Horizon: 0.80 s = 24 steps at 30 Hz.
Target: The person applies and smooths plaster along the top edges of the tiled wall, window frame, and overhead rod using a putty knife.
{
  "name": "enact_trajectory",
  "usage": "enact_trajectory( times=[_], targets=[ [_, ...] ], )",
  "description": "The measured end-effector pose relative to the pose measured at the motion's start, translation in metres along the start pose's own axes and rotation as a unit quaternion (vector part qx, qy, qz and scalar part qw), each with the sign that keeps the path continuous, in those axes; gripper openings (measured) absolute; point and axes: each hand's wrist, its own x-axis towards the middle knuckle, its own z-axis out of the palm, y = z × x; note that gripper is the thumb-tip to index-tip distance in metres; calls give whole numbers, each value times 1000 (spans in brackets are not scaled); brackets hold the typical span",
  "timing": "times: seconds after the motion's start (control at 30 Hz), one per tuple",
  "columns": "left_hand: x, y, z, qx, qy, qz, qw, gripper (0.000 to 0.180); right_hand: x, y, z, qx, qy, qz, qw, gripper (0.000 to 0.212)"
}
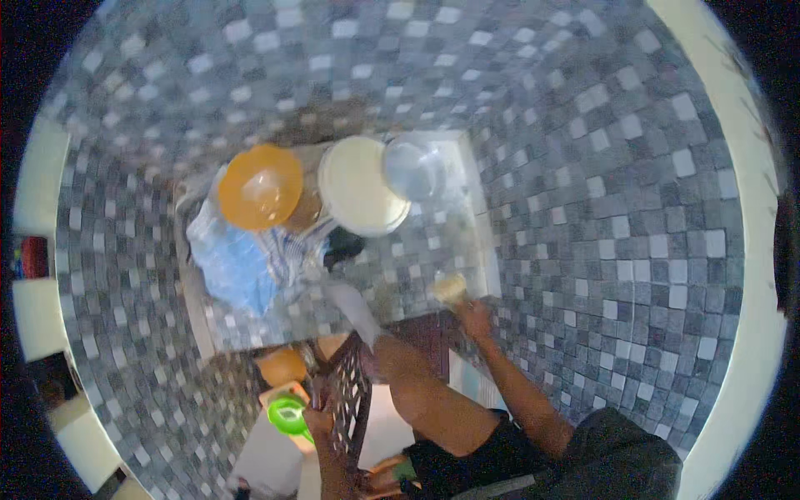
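- Head view: your right hand, at four o'clock, is clamped on a pale yellow scrubber, perhaps a brush, low over the tiled floor.
- Your left hand is at seven, against the green dipper; you cannot tell whether its fingers close on it.
- Work looks under way, as a judgement: scrubber in use, clothes heaped at nine. How much is done or left isn't visible.
- The orange bowl sits at ten, the cream bucket at eleven.
- Most tile shows between bucket and scrubber; a pale edge bounds it from two to four, your foot at seven.
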Motion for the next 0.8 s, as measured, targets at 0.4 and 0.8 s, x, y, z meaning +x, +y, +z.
enact_trajectory(
  times=[0.4, 0.8],
  targets=[
    [90, 41, 74, 88, -28, 2, 996, 55, -154, 93, -187, -144, 189, 65, 969, 54],
    [106, 44, 31, 56, 67, -11, 996, 57, -153, 114, -211, -161, 58, -35, 985, 60]
  ],
)
